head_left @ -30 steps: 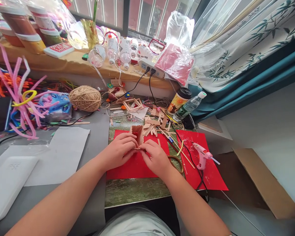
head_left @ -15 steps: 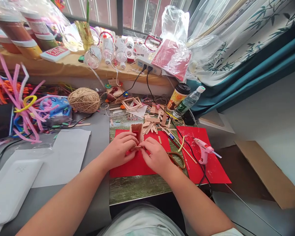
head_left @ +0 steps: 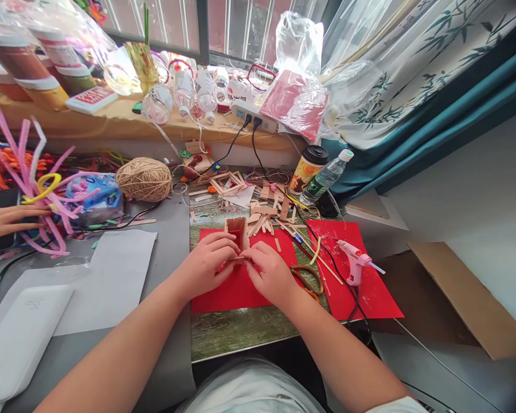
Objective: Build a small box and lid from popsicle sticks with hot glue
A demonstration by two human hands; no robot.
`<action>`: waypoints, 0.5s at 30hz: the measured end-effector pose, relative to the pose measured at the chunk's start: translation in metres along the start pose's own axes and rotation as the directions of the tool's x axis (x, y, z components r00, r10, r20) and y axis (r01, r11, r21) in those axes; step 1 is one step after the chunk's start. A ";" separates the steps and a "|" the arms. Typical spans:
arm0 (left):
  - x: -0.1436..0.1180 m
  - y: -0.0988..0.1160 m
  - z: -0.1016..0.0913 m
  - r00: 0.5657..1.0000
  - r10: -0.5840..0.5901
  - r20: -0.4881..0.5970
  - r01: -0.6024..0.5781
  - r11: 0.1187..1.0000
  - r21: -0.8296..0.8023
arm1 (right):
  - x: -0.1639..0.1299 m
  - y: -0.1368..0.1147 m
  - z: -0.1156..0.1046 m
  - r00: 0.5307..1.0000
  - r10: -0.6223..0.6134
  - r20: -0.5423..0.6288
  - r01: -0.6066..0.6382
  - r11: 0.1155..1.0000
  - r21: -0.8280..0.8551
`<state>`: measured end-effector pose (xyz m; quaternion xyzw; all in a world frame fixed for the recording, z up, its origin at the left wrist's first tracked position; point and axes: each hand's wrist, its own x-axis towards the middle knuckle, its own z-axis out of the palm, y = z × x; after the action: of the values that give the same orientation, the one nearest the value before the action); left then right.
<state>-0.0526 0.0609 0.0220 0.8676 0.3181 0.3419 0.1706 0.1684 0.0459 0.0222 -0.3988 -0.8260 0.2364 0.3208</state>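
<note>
Since a second ago a co-worker's hand (head_left: 4, 221) has come in at the far left edge, fingers stretched toward the pink pipe cleaners (head_left: 38, 178); the person's own hands have barely shifted, view drifted slightly. Left to right: white flat device (head_left: 21, 338) near left, white paper sheets (head_left: 116, 269) beside it, ball of twine (head_left: 144, 179) farther back. Centre: left hand (head_left: 208, 265) curled, fingertips pinching the near end of a small stick piece (head_left: 235, 259); right hand (head_left: 272, 275) closed on the same piece from the other side, thumbs almost meeting. Small stick box (head_left: 239, 230) stands upright just beyond the fingertips, on the left red sheet (head_left: 236, 289), touching or nearly touching the pinched piece; cannot tell whether the joint is closed. Loose craft sticks (head_left: 266, 215) scattered just beyond and right of the box. Scissors (head_left: 309, 281) lie just right of the right hand. Pink glue gun (head_left: 353, 265) rests on the right red sheet (head_left: 370, 292), cord trailing near. Coffee cup (head_left: 307, 169) and water bottle (head_left: 327, 179) stand far right of the sticks. Judgement: step looks like seating a stick at the box's near base. Doing it well likely calls for even pressure from both thumbs, piece kept square to the box wall, box not tipped, fingers off any wet glue, wrists resting on the sheet for steadiness
</note>
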 end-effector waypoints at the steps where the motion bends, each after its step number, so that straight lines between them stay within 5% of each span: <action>1: 0.000 0.000 0.000 1.000 0.004 0.000 -0.004 1.000 0.001 | -0.001 0.002 0.001 1.000 -0.010 -0.020 0.010 1.000 0.002; 8: -0.002 -0.006 0.000 0.997 0.047 -0.063 -0.043 0.996 0.072 | -0.007 0.008 0.009 0.985 0.012 -0.174 -0.007 0.999 0.033; 15: -0.004 -0.010 0.005 0.997 -0.033 -0.072 0.049 0.969 0.243 | -0.007 0.009 0.000 0.981 0.088 -0.172 -0.065 0.988 0.138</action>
<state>-0.0559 0.0649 0.0114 0.8632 0.3813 0.3257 0.0587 0.1763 0.0452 0.0135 -0.4276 -0.7606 0.2663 0.4095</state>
